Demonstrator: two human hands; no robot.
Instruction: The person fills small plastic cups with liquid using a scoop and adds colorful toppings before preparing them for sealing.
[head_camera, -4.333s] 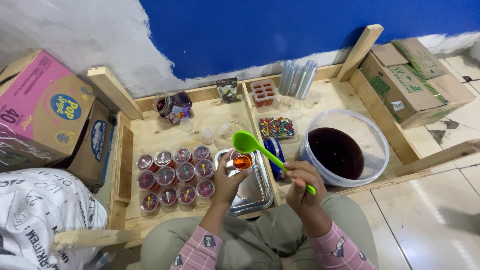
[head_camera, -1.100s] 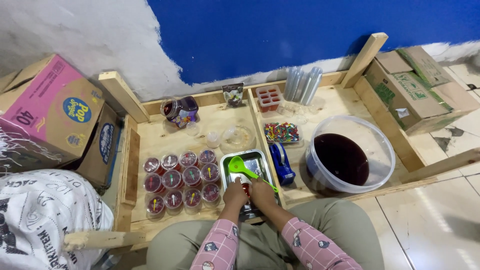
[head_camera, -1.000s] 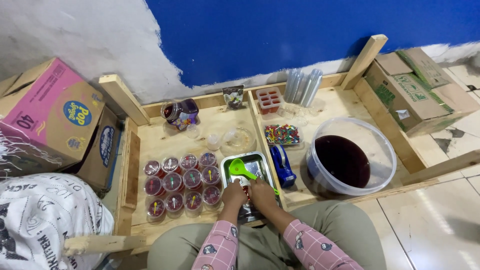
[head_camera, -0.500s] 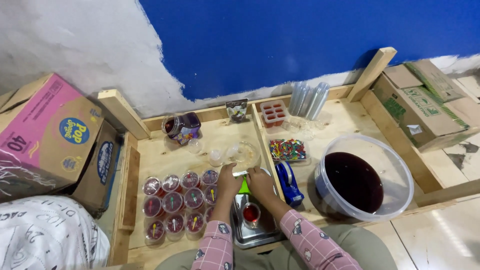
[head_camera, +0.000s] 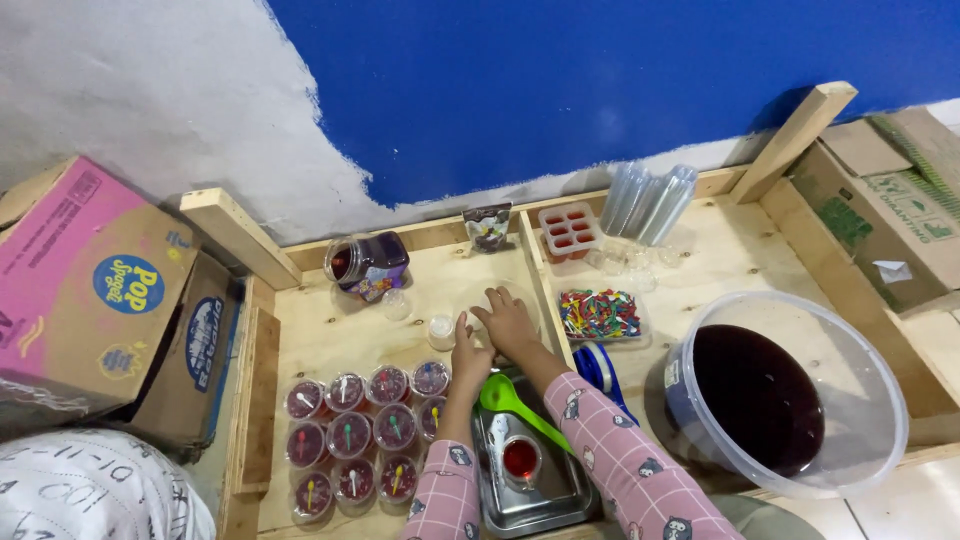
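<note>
Both hands reach forward together over the table: the right hand (head_camera: 510, 322) lies flat with fingers spread on a clear lid (head_camera: 497, 303), and the left hand (head_camera: 470, 360) sits just behind and left, fingers loosely curled, its grip holding nothing I can make out. Just behind the hands, a green spoon (head_camera: 515, 402) lies slantwise over the steel tray (head_camera: 530, 500), beside a filled red cup (head_camera: 520, 459).

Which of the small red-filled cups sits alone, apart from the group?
The cup on the metal tray, at, just below the green spoon. It has no lid or little spoon; the grouped cups sit left on the wood.
</note>
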